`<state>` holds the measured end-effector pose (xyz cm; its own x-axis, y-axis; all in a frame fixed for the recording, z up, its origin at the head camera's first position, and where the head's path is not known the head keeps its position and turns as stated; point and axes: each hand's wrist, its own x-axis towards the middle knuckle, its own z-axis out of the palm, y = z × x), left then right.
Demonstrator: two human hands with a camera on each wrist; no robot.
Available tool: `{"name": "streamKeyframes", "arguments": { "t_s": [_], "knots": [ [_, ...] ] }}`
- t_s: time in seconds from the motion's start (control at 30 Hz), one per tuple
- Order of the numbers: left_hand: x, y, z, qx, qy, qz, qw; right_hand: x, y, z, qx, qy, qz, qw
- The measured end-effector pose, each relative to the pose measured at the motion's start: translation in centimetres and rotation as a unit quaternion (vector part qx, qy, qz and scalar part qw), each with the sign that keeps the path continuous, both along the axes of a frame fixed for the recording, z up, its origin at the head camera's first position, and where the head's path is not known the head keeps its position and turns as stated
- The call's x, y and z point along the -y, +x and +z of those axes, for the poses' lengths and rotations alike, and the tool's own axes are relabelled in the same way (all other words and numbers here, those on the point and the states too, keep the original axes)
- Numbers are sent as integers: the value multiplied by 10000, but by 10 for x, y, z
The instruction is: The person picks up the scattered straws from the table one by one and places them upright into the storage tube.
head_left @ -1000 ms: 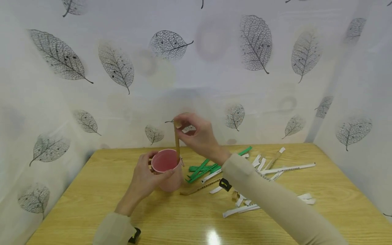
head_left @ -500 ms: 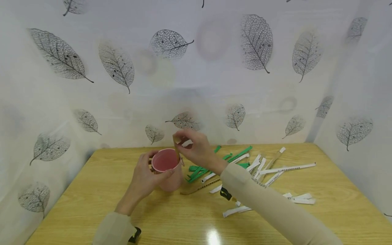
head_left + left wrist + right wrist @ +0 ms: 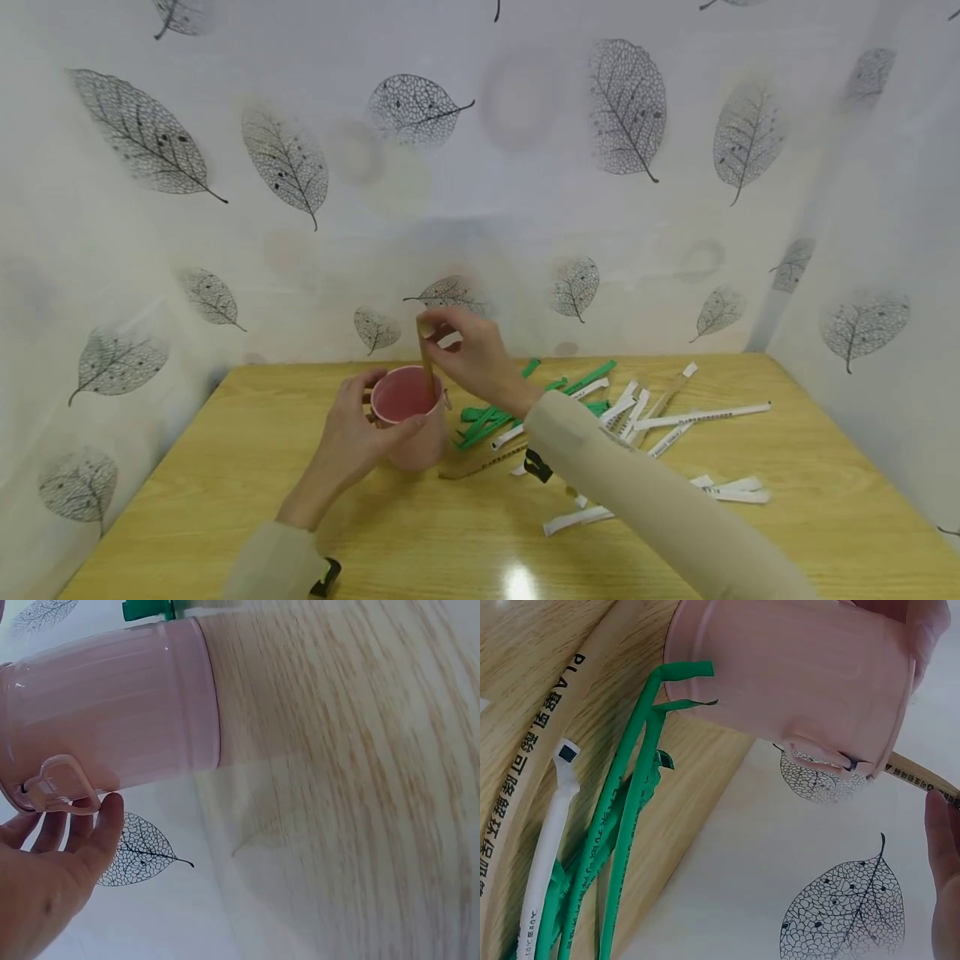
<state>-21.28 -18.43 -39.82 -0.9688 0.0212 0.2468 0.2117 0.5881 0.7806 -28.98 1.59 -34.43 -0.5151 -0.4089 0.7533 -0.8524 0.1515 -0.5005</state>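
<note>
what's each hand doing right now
Left hand: grips the pink cup.
Right hand: pinches the brown stick, its lower end in the cup.

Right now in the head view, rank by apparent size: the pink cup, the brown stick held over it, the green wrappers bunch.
1. pink cup
2. green wrappers bunch, spread out, partly hidden
3. brown stick, thin, partly inside the cup

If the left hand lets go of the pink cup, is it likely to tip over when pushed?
Probably yes. The pink cup looks thin-walled and seems to hold only the brown stick, so it is likely light. It stands tall on a smooth table, so it may slide or topple.
</note>
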Motion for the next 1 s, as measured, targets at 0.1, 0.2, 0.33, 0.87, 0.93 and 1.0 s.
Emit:
{"name": "streamKeyframes", "arguments": {
  "t_s": [0.1,0.2,0.33,0.87,0.93,1.0],
  "knots": [
    [0,-1,0,5,-20,-16,10000,3,-2,-1,192,107,13,9998],
    [0,-1,-1,16,6,-67,10000,4,-3,-4,305,149,-44,9994],
    [-1,-2,0,8,39,-80,10000,3,-7,-8,346,88,-176,9992],
    [-1,-2,-1,33,32,2,10000,-55,-9,-15,635,1763,-198,9821],
    [-1,-1,0,58,22,8,10000,-63,-9,-21,643,2483,-11,9666],
    [-1,-1,0,69,14,-6,10000,-68,-6,-28,816,3234,109,9427]
  ]
}}
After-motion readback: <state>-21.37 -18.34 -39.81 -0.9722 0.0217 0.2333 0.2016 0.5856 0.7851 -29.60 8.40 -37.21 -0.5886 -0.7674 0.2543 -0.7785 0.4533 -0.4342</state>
